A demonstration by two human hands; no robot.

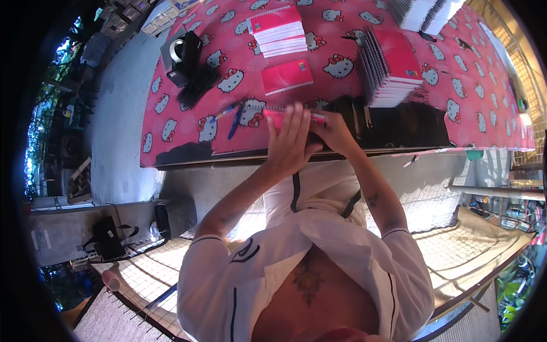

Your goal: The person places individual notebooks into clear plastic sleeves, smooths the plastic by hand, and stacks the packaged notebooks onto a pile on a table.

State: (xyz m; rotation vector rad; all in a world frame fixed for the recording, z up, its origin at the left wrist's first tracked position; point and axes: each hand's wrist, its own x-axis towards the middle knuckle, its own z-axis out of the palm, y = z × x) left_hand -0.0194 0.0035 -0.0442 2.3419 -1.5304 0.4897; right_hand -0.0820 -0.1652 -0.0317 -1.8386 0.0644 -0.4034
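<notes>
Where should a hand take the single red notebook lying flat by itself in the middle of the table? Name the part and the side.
Take the single red notebook by its long near edge, coming from the person's side of the table. It lies flat and alone, that edge faces the person, and bare cloth borders it, so fingers can slide under. The stack of notebooks crowds the far side.

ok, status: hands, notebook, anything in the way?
Left hand flat on the pink notebook, right hand at its right end. Blue pens just left, apart. Notebook stack beyond, clear.
</notes>
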